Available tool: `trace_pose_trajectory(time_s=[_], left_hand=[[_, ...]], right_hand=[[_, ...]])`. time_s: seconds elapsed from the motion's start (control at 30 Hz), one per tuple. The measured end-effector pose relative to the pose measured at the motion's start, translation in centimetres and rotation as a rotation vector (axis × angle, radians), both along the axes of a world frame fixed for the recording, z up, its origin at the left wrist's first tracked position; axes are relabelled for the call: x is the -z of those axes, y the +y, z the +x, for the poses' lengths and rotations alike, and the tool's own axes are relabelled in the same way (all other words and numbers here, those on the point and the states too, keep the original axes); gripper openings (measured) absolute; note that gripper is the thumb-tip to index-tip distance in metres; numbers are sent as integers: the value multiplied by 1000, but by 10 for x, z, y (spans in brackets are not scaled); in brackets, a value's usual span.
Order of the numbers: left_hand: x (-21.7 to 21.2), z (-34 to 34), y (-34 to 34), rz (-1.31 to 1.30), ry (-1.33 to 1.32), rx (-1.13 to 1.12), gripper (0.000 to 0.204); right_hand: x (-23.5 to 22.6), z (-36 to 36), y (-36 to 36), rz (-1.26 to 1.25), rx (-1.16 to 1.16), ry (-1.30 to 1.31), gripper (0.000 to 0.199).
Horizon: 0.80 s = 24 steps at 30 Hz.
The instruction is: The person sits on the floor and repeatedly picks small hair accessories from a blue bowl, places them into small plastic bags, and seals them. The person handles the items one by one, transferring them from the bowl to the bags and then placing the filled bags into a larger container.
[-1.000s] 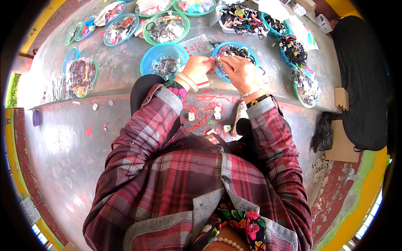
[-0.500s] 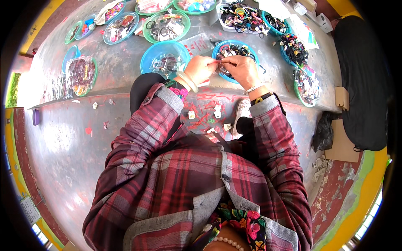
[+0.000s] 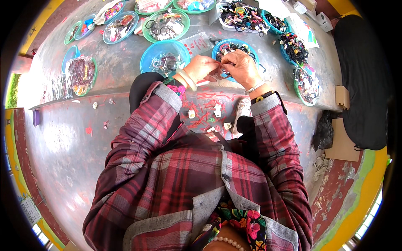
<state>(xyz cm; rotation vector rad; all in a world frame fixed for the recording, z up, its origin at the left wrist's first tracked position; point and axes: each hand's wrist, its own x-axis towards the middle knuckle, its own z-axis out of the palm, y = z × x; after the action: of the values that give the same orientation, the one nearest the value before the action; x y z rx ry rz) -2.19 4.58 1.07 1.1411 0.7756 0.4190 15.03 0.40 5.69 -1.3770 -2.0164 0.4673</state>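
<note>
My left hand (image 3: 198,69) and my right hand (image 3: 243,69) meet fingertip to fingertip in front of me, both pinched closed. Between them hangs a small, thin, see-through reddish piece (image 3: 215,75), too small to tell its kind. Just beyond my right hand stands a blue basket (image 3: 215,49) full of dark hair ties (image 3: 229,47), partly covered by that hand. To the left of my left hand is a wider blue bowl (image 3: 147,54) with clear plastic packets of dark bands (image 3: 168,62). A flat clear bag (image 3: 197,43) lies behind my hands.
More baskets hold small goods: a green one (image 3: 146,34) behind, a white tray of hair ties (image 3: 242,19), and a stack of packets (image 3: 80,71) at left. Red scraps (image 3: 201,111) litter the floor beneath my hands. A long black case (image 3: 360,83) lies at right.
My right hand has risen slightly, its fingers more curled. The thin reddish piece now shows below the fingertips, where only a small red bit showed before.
</note>
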Motion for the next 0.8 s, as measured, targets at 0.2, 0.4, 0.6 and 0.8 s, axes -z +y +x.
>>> trace_pose_trajectory(time_s=[0.2, 0.4, 0.6, 0.8], left_hand=[[-12, -4, -4, -93, -59, 38, 29], [-5, -6, -2, -128, -158, 22, 29], [-11, -4, -2, -193, -312, -228, 26], [-9, -4, -1, -171, -365, -281, 27]], right_hand=[[5, 5, 3, 79, -131, 19, 7], [9, 6, 6, 89, -186, 93, 16], [2, 10, 6, -150, 73, 375, 30], [-1, 6, 4, -177, 172, 212, 22]])
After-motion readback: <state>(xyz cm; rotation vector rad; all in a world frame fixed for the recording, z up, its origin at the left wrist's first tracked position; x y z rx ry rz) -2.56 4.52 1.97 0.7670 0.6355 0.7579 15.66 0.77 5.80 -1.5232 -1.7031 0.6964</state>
